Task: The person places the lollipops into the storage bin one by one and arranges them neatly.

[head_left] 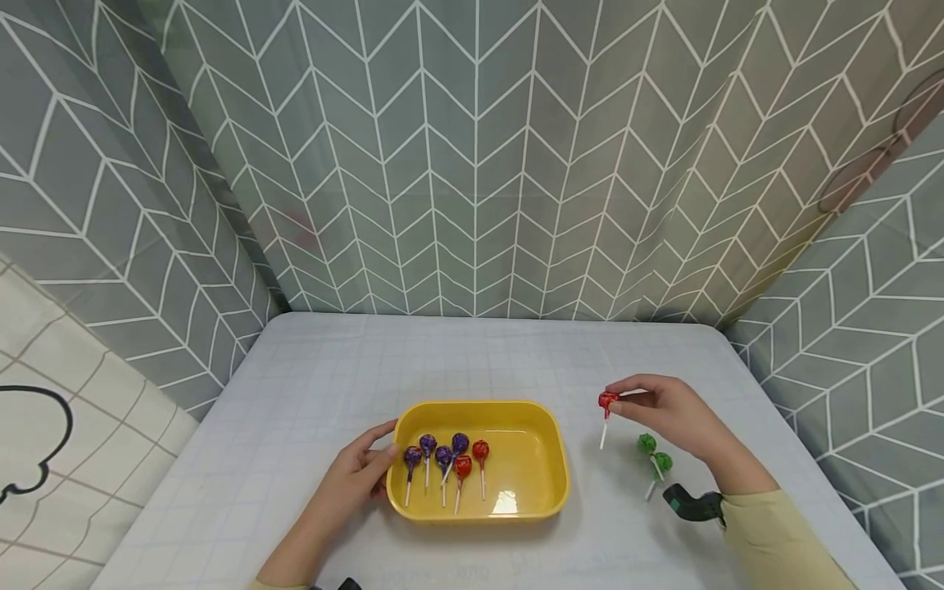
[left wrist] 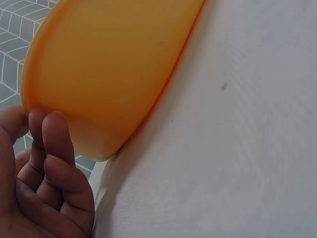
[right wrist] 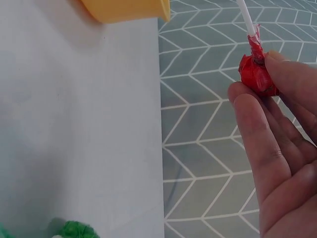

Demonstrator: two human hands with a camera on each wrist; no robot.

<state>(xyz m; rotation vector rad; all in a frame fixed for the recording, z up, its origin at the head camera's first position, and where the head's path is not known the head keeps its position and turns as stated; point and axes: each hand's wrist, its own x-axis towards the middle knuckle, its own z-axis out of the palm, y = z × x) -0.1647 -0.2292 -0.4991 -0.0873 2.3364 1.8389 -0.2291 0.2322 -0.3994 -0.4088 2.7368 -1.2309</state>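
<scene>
At the far left of the scene a pale cloth with a dark curved outline [head_left: 29, 442] is seen, and behind and beside the table grey sheets with a white chevron pattern [head_left: 472, 164] are hung as walls on three sides. The table [head_left: 310, 369] is covered by a light grey cloth marked with a faint grid.

Near the front edge, left of centre, the left hand [head_left: 354, 479] is laid against the left end of a yellow tray [head_left: 546, 483]; the thumb is set on the rim and the fingers [left wrist: 54, 139] are curled against the outer wall, so the tray is gripped at its corner. Inside the tray, towards its left half, four purple lollipops [head_left: 435, 451] and two red lollipops [head_left: 472, 459] are laid with their heads far and their white sticks pointing near. The right half of the tray is seen bare and glossy.

To the right of the tray, above the table, a red lollipop [head_left: 607, 401] is pinched by its wrapped head between the thumb and fingertips of the right hand [head_left: 664, 414], the stick hanging downwards. Just near and right of it, two green lollipops [head_left: 653, 452] are lying on the table beside the wrist. A dark strap [head_left: 693, 504] is worn on the right wrist, at the edge of a pale yellow sleeve [head_left: 774, 541].
</scene>
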